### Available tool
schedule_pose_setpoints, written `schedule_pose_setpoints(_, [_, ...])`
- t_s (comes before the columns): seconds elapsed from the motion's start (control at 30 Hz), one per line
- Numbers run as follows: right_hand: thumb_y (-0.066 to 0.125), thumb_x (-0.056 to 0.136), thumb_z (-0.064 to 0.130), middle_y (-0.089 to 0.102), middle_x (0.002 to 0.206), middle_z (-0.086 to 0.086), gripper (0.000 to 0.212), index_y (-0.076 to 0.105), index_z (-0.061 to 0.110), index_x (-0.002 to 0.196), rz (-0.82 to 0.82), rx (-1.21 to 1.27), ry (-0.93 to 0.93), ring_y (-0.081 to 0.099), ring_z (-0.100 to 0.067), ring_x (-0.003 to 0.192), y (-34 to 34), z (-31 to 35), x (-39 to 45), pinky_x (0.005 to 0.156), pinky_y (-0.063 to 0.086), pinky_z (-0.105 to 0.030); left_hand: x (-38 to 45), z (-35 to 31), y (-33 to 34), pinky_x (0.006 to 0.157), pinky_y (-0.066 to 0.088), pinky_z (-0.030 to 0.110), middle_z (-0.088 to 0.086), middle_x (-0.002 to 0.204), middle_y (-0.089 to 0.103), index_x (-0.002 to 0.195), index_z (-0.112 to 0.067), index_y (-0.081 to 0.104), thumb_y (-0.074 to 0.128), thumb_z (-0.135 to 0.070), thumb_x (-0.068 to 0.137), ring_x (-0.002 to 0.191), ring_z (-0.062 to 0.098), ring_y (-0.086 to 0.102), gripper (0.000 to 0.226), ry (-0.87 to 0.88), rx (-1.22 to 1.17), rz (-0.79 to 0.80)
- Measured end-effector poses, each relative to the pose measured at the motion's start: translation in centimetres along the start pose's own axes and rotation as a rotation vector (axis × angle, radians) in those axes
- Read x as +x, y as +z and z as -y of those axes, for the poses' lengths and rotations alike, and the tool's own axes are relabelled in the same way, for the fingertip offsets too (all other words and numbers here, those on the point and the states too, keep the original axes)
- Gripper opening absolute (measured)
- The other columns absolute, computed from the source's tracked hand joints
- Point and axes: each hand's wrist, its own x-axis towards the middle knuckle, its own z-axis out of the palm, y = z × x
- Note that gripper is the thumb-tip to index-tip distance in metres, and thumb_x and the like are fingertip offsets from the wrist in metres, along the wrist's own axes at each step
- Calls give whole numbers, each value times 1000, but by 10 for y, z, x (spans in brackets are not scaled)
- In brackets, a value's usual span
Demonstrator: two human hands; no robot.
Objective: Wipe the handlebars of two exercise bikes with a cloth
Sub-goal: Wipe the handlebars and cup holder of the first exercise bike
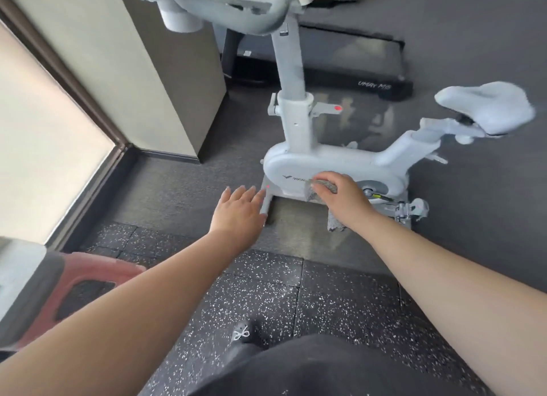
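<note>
cloth (324, 189): grey, bunched, clasped by right hand (340, 194) fingers, held before the exercise bike (331, 164) body | left hand (236, 212): fingers spread, empty | judged soft, light, easily gripped anywhere | handlebars (236, 22) judged rigid.

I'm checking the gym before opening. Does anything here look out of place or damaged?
Nothing looks damaged or spilled. The grey exercise bike stands upright, seat and handlebars in place. The right hand holds a grey cloth; the left hand is open.
</note>
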Motion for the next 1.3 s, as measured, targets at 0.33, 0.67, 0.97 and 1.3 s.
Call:
schedule_pose_setpoints(0.33, [67,87,24,59,104,1,28,69,22,115,-120,45,41,57,-16,104,-63,-30,28,86,36,-20,74,-49,-28,120,3,42,1,160,20,153,-23,13,31,-41,100,148,23,13,58,128,45,-20])
schedule_pose_setpoints(0.67, [59,90,34,55,102,7,34,59,22,122,-111,15,34,51,-12,95,-110,-51,110,77,34,-22,154,-73,-50,121,5,42,2,158,26,150,-24,22,34,-41,100,147,23,18,54,120,54,-54])
schedule_pose_setpoints(0.97, [63,85,38,57,108,15,33,58,33,118,67,-36,-120,52,-9,103,-181,-87,198,82,37,-26,206,-129,-50,121,4,42,-1,158,25,151,-27,21,33,-43,100,147,21,17,55,-179,-21,-58])
schedule_pose_setpoints(1.3, [67,83,31,63,107,11,30,60,29,113,225,115,-338,59,-10,98,-183,-38,258,83,45,-24,190,-138,-93,121,11,39,-3,159,22,152,-29,18,36,-43,99,147,20,18,57,-495,-143,-221])
